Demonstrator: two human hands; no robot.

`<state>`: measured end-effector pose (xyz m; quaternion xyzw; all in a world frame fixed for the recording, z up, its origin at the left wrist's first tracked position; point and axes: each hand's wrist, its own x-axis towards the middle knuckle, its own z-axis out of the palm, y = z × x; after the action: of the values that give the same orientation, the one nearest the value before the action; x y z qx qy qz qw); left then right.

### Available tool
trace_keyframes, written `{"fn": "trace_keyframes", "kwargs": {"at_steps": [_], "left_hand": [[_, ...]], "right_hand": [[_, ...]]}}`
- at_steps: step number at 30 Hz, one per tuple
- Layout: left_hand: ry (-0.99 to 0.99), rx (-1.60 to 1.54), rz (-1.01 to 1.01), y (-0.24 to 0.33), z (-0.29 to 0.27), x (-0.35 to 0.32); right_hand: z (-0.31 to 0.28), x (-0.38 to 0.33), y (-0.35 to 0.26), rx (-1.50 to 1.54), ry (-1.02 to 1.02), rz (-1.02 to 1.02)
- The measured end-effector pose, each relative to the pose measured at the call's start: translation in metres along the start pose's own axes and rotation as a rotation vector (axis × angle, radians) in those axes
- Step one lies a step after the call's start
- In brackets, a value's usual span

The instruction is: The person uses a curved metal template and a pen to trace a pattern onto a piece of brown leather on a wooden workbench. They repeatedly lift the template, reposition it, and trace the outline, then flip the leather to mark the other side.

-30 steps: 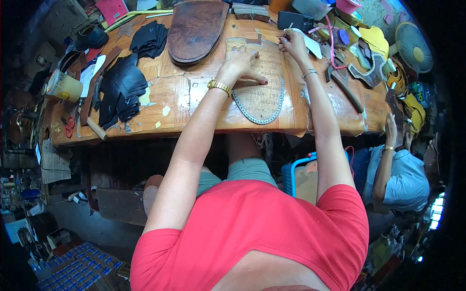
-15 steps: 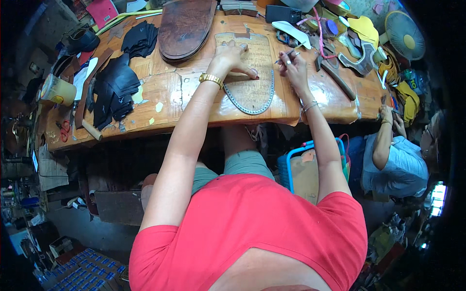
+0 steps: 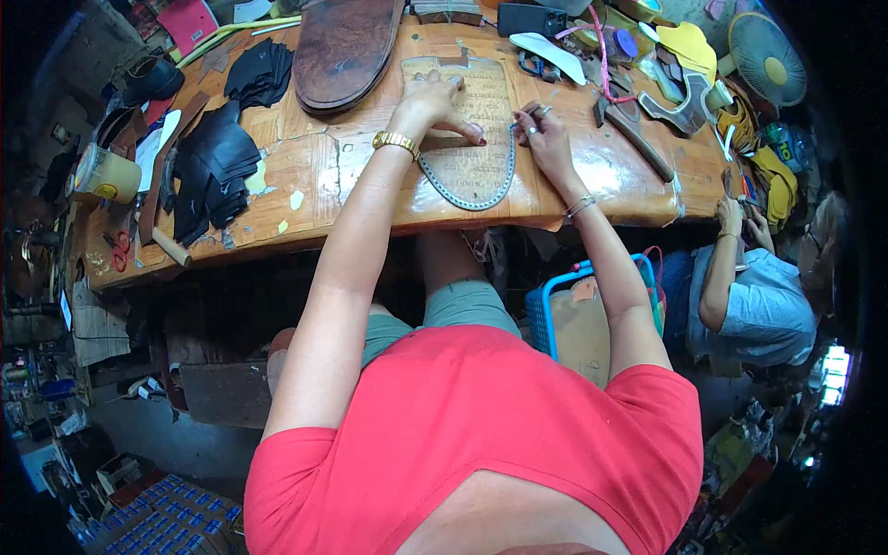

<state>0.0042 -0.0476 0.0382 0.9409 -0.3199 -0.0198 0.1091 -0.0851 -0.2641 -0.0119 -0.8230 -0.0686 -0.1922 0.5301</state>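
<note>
A tan, U-shaped pattern piece (image 3: 486,171) covered in faint print lies flat on the wooden table. Along its curved edge runs a grey band (image 3: 462,201) dotted with small holes. My left hand (image 3: 432,104) presses on the piece with fingers and thumb spread, holding nothing. At the piece's right edge, my right hand (image 3: 549,144) pinches a thin pen-like tool (image 3: 515,125), its tip at the dotted band. The fingers hide most of the tool, so its exact kind cannot be made out.
Brown leather panels (image 3: 347,60) lie beyond my left hand, with black leather pieces (image 3: 215,166) further left. A hammer (image 3: 638,145) rests to the right. Red scissors (image 3: 119,250) lie at the far left. A blue basket (image 3: 541,324) stands below; another person (image 3: 754,301) sits at right.
My right hand has come down and left with the thin tool, from above the table to the pattern's right edge. The left hand stays spread on the piece.
</note>
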Motion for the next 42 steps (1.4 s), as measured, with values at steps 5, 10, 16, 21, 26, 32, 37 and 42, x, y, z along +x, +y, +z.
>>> {"fn": "trace_keyframes", "kwargs": {"at_steps": [5,10,16,21,26,32,37,42], "left_hand": [[-0.001,-0.005,-0.008,-0.003,0.007,0.005],[0.005,0.006,-0.017,-0.003,0.009,0.006],[0.001,-0.009,-0.009,-0.002,0.006,0.005],[0.005,0.009,0.004,-0.004,0.007,0.007],[0.022,0.006,0.015,-0.002,0.006,0.006],[-0.019,-0.021,-0.005,-0.001,0.001,0.004],[0.037,0.038,0.001,0.000,0.007,0.005],[0.004,0.005,-0.023,-0.002,0.007,0.006]], "right_hand": [[-0.001,0.000,-0.002,0.036,0.007,-0.005],[-0.005,-0.001,0.000,0.100,0.002,0.079],[0.001,-0.006,-0.004,-0.345,-0.042,-0.333],[-0.007,-0.004,0.002,0.275,-0.005,0.118],[-0.008,-0.005,0.001,0.319,-0.002,0.138],[0.003,-0.008,-0.004,-0.414,-0.026,-0.472],[-0.006,-0.009,-0.005,0.222,-0.001,0.163],[0.004,-0.014,-0.009,-0.170,-0.020,-0.130]]}}
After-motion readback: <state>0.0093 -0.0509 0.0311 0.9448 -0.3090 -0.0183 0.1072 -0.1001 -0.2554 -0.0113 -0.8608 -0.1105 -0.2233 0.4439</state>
